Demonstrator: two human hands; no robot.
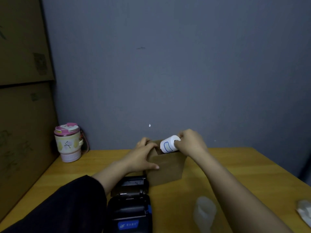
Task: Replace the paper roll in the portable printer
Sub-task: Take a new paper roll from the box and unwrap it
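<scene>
A white paper roll (168,144) with a blue rounded outline on its label is held above the open top of a small brown cardboard box (165,169). My right hand (190,142) grips the roll by its end. My left hand (143,155) grasps the box's left side and top edge. The black portable printer (129,206) lies at the near table edge with its lid open, a blue label on its front; my left forearm partly hides it.
A pink-lidded tumbler (68,142) stands at the back left of the wooden table (218,165). Large cardboard boxes (21,98) line the left side. A crumpled clear plastic wrapper (204,211) lies front right, and a white wad (304,211) sits at the right edge.
</scene>
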